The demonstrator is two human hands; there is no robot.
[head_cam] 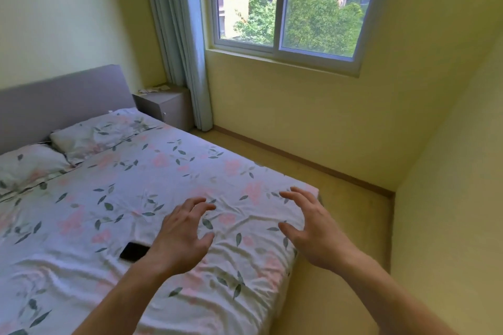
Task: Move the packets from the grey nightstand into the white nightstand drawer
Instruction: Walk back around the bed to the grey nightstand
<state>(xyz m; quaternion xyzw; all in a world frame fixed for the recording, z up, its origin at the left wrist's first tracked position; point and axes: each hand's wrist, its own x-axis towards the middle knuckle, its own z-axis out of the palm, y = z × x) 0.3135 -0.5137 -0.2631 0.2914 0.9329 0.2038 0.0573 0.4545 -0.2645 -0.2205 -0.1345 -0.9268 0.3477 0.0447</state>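
Both hands, left hand (181,236) and right hand (313,231), hover empty with fingers spread over the floral bed (163,171) near a black phone (134,251), while pale items, probably the packets (153,89), lie atop the grey nightstand (168,106) beside the curtain (187,43).

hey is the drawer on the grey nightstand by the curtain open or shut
Shut, as far as the view shows: the grey nightstand has a flat front with nothing pulled out. The packets lie on its top.
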